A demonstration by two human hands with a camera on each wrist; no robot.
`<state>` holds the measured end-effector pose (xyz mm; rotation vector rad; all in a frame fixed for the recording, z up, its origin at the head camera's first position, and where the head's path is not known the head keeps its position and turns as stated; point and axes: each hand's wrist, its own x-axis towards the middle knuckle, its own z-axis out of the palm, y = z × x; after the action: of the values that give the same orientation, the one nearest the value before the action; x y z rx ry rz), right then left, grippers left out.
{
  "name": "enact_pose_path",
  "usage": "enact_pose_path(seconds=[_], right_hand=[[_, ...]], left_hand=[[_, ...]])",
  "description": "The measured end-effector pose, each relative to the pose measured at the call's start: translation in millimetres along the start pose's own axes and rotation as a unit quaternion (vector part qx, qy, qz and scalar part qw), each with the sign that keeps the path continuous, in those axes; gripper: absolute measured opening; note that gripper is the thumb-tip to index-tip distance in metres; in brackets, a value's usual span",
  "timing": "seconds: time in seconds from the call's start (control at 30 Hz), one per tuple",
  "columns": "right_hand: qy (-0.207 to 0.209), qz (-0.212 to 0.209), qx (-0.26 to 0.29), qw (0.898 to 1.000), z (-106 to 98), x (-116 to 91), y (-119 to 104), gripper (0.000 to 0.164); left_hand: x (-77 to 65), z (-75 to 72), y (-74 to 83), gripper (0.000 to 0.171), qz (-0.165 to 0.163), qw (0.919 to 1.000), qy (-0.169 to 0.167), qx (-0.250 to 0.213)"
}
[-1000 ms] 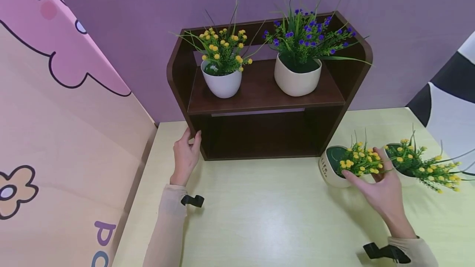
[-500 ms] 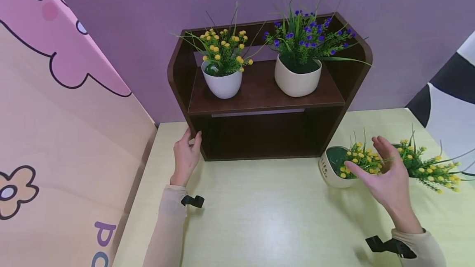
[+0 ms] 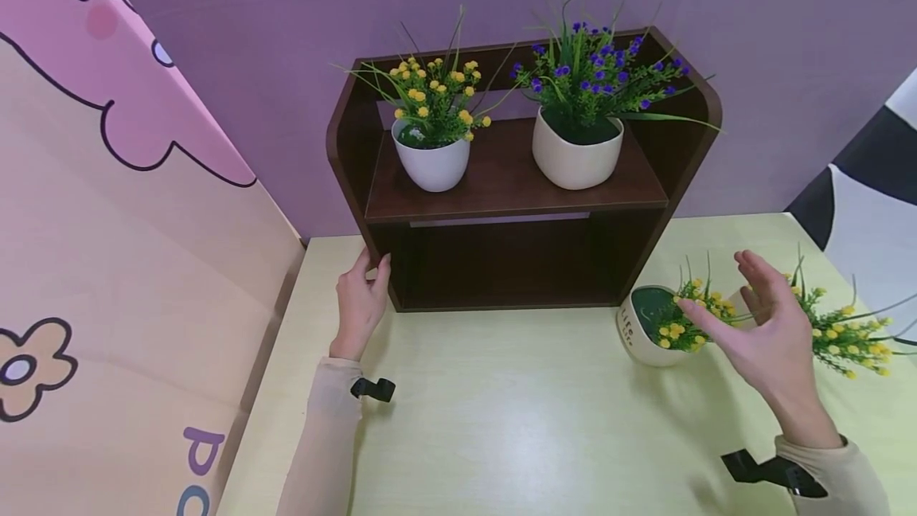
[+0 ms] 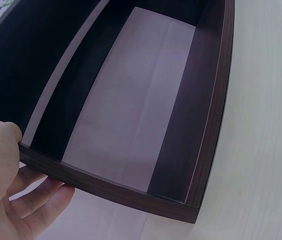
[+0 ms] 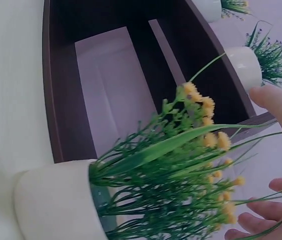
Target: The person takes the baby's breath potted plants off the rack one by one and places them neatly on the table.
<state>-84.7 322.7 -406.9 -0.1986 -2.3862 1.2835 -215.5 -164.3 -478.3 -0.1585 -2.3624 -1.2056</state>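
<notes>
My left hand grips the left side panel of a dark brown two-tier shelf. In the left wrist view its thumb lies inside the panel and its fingers outside. My right hand is spread and holds nothing, just right of a white lettered pot with yellow flowers. Behind that hand stands another yellow-flowered plant, its pot mostly hidden. In the right wrist view, green stems and yellow blooms rise from a white pot close to the fingers.
On the upper tier stand a white pot with yellow flowers and a cream pot with purple flowers. The shelf stands on a pale table before a purple backdrop. A printed panel borders the left.
My right hand has let go of the lettered pot's plant and drawn back to the right, its fingers spreading. The left hand keeps its grip on the shelf.
</notes>
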Motion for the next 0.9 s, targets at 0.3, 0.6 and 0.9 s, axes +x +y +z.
enact_pose_path(seconds=[0.3, 0.6, 0.9], right_hand=[[-0.012, 0.003, -0.025, 1.0, -6, 7, -16, 0.085], [-0.015, -0.034, -0.02, 0.999, -7, 16, -37, 0.081], [-0.022, -0.05, -0.032, 0.998, -6, 20, -51, 0.079]], left_hand=[[-0.8, -1.0, -1.2, 0.028, -0.004, 1.0, -0.001, 0.004], [-0.1, -1.0, -0.3, 0.028, 0.002, 1.0, 0.0, 0.001], [-0.5, -0.5, 0.9, 0.027, 0.002, 1.0, 0.0, 0.004]])
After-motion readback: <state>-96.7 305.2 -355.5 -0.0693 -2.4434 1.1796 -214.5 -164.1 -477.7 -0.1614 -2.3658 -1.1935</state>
